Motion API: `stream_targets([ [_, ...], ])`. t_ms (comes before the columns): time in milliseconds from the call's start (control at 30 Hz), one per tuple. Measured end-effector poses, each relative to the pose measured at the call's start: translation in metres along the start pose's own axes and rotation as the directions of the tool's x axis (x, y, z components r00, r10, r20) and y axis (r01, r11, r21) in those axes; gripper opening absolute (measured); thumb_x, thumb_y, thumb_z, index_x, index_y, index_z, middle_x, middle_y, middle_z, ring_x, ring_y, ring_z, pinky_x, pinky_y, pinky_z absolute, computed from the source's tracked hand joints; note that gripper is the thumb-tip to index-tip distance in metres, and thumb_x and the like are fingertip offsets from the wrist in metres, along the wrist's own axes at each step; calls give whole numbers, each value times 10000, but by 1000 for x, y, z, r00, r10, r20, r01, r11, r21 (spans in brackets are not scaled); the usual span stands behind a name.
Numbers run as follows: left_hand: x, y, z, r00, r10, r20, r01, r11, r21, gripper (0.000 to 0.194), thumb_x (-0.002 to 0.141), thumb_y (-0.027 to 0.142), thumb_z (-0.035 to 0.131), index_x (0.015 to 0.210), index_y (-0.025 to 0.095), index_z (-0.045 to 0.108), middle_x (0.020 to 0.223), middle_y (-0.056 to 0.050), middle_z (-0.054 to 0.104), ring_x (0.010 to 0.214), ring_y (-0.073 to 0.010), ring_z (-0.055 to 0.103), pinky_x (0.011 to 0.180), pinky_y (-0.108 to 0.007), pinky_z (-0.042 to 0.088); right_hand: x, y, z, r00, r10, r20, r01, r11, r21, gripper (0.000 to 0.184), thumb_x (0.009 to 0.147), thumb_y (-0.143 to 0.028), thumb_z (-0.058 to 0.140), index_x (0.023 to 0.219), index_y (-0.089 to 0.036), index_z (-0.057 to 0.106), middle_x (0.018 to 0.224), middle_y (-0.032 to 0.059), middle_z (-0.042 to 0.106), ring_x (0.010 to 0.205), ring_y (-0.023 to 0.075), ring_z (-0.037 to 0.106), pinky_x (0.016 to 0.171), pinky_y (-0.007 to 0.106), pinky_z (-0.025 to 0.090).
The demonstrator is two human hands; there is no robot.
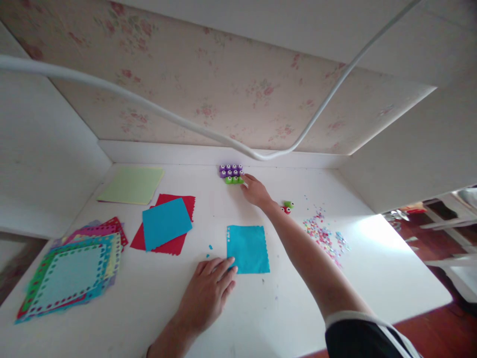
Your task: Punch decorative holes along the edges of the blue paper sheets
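Note:
A blue paper square point(249, 251) lies in front of me, with small holes along its left edge and a notched right edge. My left hand point(210, 286) rests with its fingers stretched out over the square's lower left corner. My right hand point(255, 190) reaches to the back of the table, thumb and forefinger around the right end of a row of small green craft punches point(231, 180). Directly behind that row stand several purple craft punches point(228, 170) in two rows. One green punch point(288, 204) and red ones point(285, 210) sit by my right forearm, partly hidden.
Blue paper point(167, 223) overlaps red paper point(182, 243) to the left. Behind is a pale green stack point(130, 185); nearer lies a pile of hole-edged coloured sheets point(70, 278). Paper bits point(322, 231) are scattered at right. A white cable point(186, 119) hangs across the view.

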State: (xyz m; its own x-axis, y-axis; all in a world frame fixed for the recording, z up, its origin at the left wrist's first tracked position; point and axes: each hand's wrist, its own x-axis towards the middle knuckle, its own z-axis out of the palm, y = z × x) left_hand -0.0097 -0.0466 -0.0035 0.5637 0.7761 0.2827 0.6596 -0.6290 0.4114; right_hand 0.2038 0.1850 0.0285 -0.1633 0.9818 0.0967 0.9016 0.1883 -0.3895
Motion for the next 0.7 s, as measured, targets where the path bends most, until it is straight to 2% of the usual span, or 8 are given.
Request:
stream_targets([
  [100,1,1,-2,1000,-1,-5,1,1000,11,296,957,277,537,1229,265,652,1292,-36,668,1100,-217,597,920,-389,469,14,-5,6,1000,14,12,-14,1000,-22,345,914,-198,507,1226,-157,651,1324,138,616,1149,283,615,995,393,459],
  [200,1,2,-3,1000,2,1,-2,1000,21,307,961,280,528,1245,266,642,1306,-41,660,1107,-223,590,918,-389,463,13,-3,4,999,43,-4,-43,999,-27,247,907,-182,514,1065,-160,702,1169,142,685,1043,282,655,926,386,484],
  [267,1,2,-2,1000,2,16,-3,999,32,313,959,278,533,1255,267,632,1331,-31,645,1111,-228,582,917,-397,454,5,-3,0,999,45,-19,-45,999,-13,227,899,-163,519,1034,-177,701,1124,118,700,1021,262,659,912,364,486],
  [367,3,4,0,999,-7,34,5,999,53,321,957,281,536,1268,276,617,1359,-13,625,1103,-236,573,909,-409,441,-21,-9,-7,999,20,-49,-18,999,32,245,902,-169,527,1101,-190,669,1128,87,703,1016,224,662,916,330,492],
  [467,10,8,2,998,-10,56,7,998,57,321,962,283,526,1271,280,610,1371,-9,614,1098,-241,567,903,-411,429,-58,-25,-9,997,-72,-27,75,987,145,278,897,-210,568,1168,-219,631,1142,45,704,946,170,690,870,276,524],
  [567,17,16,3,998,0,70,-4,999,53,316,965,281,517,1267,276,606,1369,-15,613,1103,-251,565,889,-419,427,-96,-46,-2,961,-266,73,228,914,335,336,877,-187,577,1204,-250,618,1171,30,694,922,161,700,853,279,541],
  [700,20,20,2,998,-1,56,0,1000,17,270,975,261,499,1207,288,635,1313,-8,650,1065,-252,589,858,-431,441,-121,-62,5,913,-387,133,328,887,325,360,881,-142,544,1215,-246,625,1218,41,676,1088,182,651,964,308,503],
])
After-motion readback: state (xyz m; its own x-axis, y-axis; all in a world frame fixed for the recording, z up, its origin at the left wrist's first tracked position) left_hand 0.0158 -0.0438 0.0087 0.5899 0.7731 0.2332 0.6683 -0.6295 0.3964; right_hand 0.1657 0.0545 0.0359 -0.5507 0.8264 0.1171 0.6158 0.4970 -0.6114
